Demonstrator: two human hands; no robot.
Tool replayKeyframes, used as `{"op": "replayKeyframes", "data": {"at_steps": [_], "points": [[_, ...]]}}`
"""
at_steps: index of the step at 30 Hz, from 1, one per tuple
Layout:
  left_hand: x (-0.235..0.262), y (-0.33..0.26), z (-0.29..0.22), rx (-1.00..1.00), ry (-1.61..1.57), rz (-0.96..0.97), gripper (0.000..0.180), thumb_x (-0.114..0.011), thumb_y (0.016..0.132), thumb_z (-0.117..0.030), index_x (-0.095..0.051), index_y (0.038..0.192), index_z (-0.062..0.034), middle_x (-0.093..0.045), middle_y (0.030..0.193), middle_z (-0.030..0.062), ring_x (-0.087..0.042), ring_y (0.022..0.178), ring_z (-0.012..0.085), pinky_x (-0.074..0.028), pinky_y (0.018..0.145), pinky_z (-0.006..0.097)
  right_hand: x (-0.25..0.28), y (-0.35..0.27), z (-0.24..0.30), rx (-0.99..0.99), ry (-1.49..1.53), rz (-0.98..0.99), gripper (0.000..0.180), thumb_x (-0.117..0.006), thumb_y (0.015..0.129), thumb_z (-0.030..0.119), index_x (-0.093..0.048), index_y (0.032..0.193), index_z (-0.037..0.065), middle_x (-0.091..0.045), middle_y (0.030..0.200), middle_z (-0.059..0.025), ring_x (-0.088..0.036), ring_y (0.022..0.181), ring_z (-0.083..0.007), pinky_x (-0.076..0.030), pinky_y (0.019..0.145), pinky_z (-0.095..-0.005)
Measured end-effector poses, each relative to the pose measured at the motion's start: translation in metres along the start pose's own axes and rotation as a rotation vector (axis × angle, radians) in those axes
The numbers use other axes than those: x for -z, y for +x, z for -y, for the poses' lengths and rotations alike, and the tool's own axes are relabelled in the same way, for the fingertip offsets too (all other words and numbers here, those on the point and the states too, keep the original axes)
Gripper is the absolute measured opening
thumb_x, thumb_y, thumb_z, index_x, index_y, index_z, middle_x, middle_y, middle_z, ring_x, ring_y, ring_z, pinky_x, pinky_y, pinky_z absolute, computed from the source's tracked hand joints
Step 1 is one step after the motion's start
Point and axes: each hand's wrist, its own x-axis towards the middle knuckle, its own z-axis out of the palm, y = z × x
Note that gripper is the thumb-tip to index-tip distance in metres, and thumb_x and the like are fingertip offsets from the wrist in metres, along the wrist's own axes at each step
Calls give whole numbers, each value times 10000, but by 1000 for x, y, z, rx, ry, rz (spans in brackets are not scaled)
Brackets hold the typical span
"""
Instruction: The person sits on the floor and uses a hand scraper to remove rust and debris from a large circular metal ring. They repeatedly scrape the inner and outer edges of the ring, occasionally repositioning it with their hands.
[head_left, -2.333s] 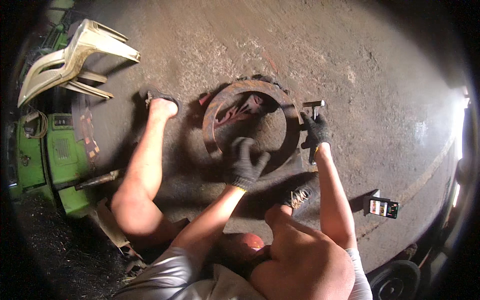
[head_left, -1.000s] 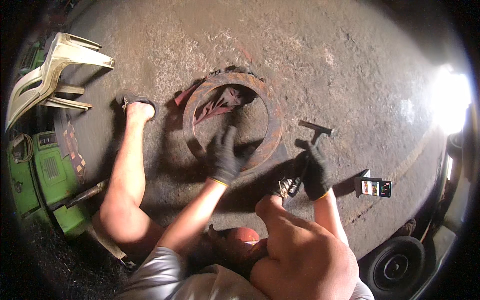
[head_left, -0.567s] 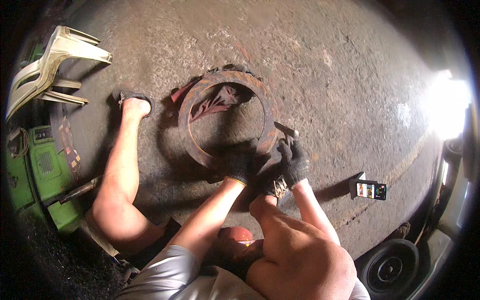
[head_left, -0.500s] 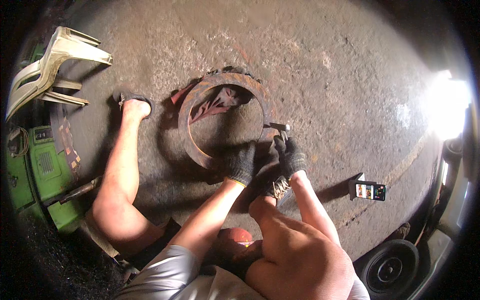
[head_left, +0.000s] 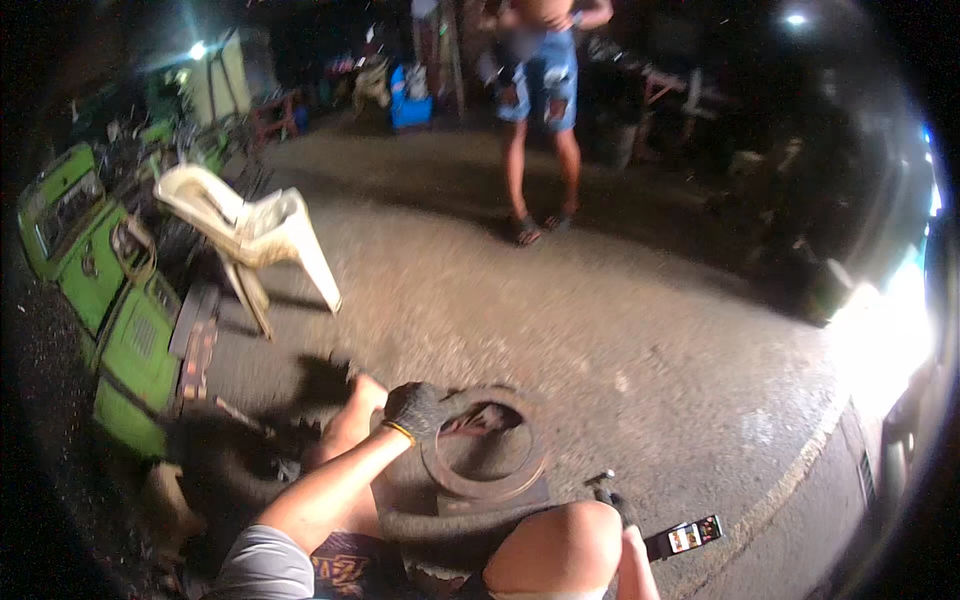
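Observation:
A flat, rusty metal ring lies low in front of me, with reddish cloth visible through its opening. My left hand, in a dark knitted glove, is at the ring's upper left rim. Blur hides whether its fingers grip the rim. My right hand, also gloved, is partly behind my raised knee. It is closed round a hammer, whose small metal head shows above the glove, apart from the ring on its right.
A phone stands propped on the floor right of my knee. A pale plastic chair is at left, beside green machinery. Farther off stands a person in torn denim shorts, near a blue container.
The view has tilted up, bringing the far room and the standing person into sight. My left hand has moved from the ring's near side to its upper left. The hammer has left the ring's edge.

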Motion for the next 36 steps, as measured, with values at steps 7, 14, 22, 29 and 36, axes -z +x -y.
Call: {"op": "replayKeyframes", "data": {"at_steps": [7,14,22,29,36], "points": [[190,53,-208,-451,-503,-133,892,-359,926,-883,-700,746,-79,-553,541,124,-620,559,259,-459,582,432,53,-112,152,416,-567,126,707,-560,973,665,-706,1143,-5,-728,948,-186,-738,911,-315,-579,722,-452],[481,-12,-208,-829,-1140,-453,720,-448,876,-916,-594,811,-213,-428,538,-27,-424,409,148,-268,406,319,59,-176,232,252,-462,187,405,-630,982,477,-658,1079,85,-504,756,-27,-485,599,-178,-478,498,-385],[482,-80,157,-31,192,-3,466,-487,1081,-489,-694,1277,-121,-736,1075,91,-667,899,180,-529,800,349,22,-102,175,207,-797,356,817,-561,883,824,-718,1053,40,-670,827,-114,-620,633,-224,-545,589,-415],[321,-149,443,326,37,-82,561,-481,1051,-565,-691,1319,-119,-731,1174,131,-674,1026,233,-513,914,381,-2,-88,191,47,-880,398,886,-495,860,892,-676,1053,46,-646,772,-74,-599,583,-224,-535,581,-419],[223,-154,543,344,-164,-140,658,-475,1022,-640,-688,1361,-117,-726,1274,170,-681,1153,286,-496,1029,413,-9,-101,210,81,-884,370,935,-489,839,916,-672,1023,18,-684,848,-117,-655,648,-224,-554,612,-406]]}}
